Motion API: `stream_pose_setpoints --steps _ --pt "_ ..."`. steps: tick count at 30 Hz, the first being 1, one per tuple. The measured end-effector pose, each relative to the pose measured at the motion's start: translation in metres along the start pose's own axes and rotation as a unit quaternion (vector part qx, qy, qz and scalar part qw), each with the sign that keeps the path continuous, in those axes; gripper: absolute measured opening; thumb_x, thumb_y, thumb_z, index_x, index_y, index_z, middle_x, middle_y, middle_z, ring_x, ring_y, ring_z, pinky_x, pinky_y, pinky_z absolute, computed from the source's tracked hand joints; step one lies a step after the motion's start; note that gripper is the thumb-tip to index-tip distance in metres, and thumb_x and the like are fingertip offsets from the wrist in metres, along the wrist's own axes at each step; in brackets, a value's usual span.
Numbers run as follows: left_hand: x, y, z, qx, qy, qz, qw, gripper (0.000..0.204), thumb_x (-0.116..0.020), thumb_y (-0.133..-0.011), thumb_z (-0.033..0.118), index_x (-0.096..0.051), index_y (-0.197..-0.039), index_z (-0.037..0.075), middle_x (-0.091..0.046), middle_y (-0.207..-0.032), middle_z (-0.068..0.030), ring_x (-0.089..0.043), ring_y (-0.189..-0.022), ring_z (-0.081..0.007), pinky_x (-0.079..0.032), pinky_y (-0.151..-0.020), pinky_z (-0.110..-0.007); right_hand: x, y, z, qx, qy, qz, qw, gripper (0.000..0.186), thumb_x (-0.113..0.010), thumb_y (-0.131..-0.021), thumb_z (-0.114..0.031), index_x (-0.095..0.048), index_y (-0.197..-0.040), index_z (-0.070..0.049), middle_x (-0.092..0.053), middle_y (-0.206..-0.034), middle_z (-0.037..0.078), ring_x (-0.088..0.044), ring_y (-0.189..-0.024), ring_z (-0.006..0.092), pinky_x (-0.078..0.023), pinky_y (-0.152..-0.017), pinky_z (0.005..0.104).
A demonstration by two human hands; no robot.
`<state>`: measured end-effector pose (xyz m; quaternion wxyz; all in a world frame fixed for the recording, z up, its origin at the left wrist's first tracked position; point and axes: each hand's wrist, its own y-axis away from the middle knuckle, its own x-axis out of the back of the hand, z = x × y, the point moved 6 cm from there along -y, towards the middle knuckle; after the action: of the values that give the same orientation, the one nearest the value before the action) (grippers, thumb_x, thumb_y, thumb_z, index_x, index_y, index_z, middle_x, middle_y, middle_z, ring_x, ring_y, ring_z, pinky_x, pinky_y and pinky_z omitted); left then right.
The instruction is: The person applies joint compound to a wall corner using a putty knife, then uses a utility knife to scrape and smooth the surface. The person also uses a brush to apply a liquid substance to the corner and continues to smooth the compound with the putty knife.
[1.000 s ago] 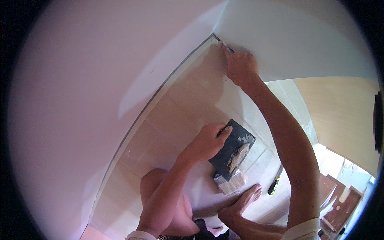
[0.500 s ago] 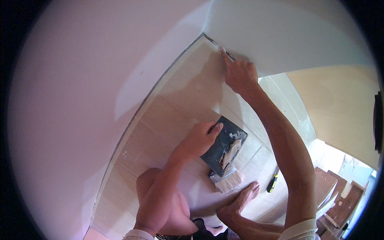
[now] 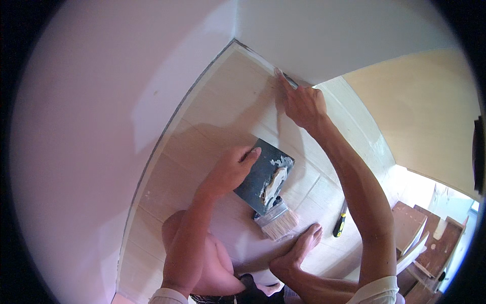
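My left hand (image 3: 229,171) grips the edge of a flat black plate (image 3: 268,158), thumb on top, low over the floor. A lump of whitish paste (image 3: 274,187) lies on the plate, with smears around it. My right hand (image 3: 306,107) is at the foot of the far wall, index finger stretched along the joint between wall and floor, other fingers curled in. A thin dark edge shows beside that finger; what the hand holds is hidden. A pale strip (image 3: 259,58) runs from the corner to the fingertip.
A wide pale-bristled brush (image 3: 279,224) lies partly under the plate. A tool with a yellow and black handle (image 3: 340,226) rests near my foot (image 3: 309,240). A dark gap (image 3: 167,126) follows the left wall's base. Brown wooden pieces (image 3: 435,248) and a light panel (image 3: 420,111) stand at right.
My right hand has slid along the joint, away from the corner and to the right, leaving a longer pale strip. The whole view has shifted; my left hand still holds the plate.
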<state>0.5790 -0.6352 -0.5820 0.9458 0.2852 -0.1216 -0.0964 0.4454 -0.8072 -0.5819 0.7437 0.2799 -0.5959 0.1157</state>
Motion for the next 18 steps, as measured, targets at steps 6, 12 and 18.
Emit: stream_pose_setpoints --steps 6,12,18 --pt "-0.001 -0.003 -0.003 -0.016 -0.002 -0.005 1.0 0.042 -0.052 -0.1 0.037 -0.064 -0.092 -0.003 -0.054 -0.071 0.0007 -0.045 -0.069 -0.0075 -0.042 -0.064 -0.03 0.002 0.007 0.003 0.015 -0.002 -0.001 1.0 0.076 -0.057 -0.085 -0.019 -0.023 -0.153 -0.018 -0.069 -0.073 0.017 -0.069 -0.063 0.0316 -0.055 -0.058 0.0434" --pt "-0.004 -0.002 0.004 -0.026 0.024 0.005 0.999 0.042 -0.051 -0.1 0.036 -0.061 -0.094 -0.004 -0.055 -0.07 -0.0048 -0.046 -0.07 -0.0093 -0.043 -0.065 -0.033 0.007 -0.031 -0.013 0.046 -0.045 0.081 0.995 0.072 -0.056 -0.085 -0.021 -0.029 -0.151 -0.019 -0.07 -0.08 0.017 -0.07 -0.072 0.034 -0.056 -0.067 0.0461" --pt "-0.003 0.002 0.004 0.009 0.033 0.016 0.999 0.042 -0.049 -0.101 0.035 -0.059 -0.091 -0.004 -0.054 -0.069 -0.0055 -0.044 -0.069 -0.0097 -0.042 -0.064 -0.034 0.008 -0.03 -0.015 0.017 -0.092 0.061 0.994 0.068 -0.054 -0.087 -0.023 -0.03 -0.15 -0.019 -0.07 -0.083 0.018 -0.07 -0.077 0.0356 -0.056 -0.073 0.0478"
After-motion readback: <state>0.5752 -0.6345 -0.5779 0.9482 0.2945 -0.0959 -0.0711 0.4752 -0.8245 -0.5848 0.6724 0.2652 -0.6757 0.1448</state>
